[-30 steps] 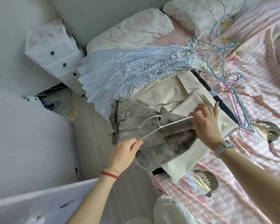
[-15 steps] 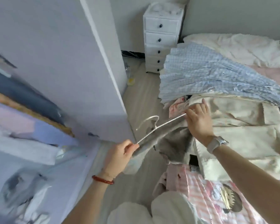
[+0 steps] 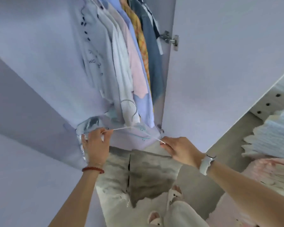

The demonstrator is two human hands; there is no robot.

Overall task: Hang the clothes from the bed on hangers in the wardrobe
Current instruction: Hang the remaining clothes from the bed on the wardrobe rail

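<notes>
A: What is gripped by the left hand (image 3: 95,145)?
B: One end of a thin white wire hanger (image 3: 129,127) is pinched.
A: And the mottled grey garment (image 3: 147,171)?
B: It is hung limp below the hanger, before the open wardrobe (image 3: 220,63).
A: The right hand (image 3: 182,149)?
B: The hanger's other end is pinched there.

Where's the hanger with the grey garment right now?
In the head view, centre: the white hanger is held at each end by the left hand and right hand, just below the wardrobe's hung clothes, grey garment dangling beneath.
</notes>
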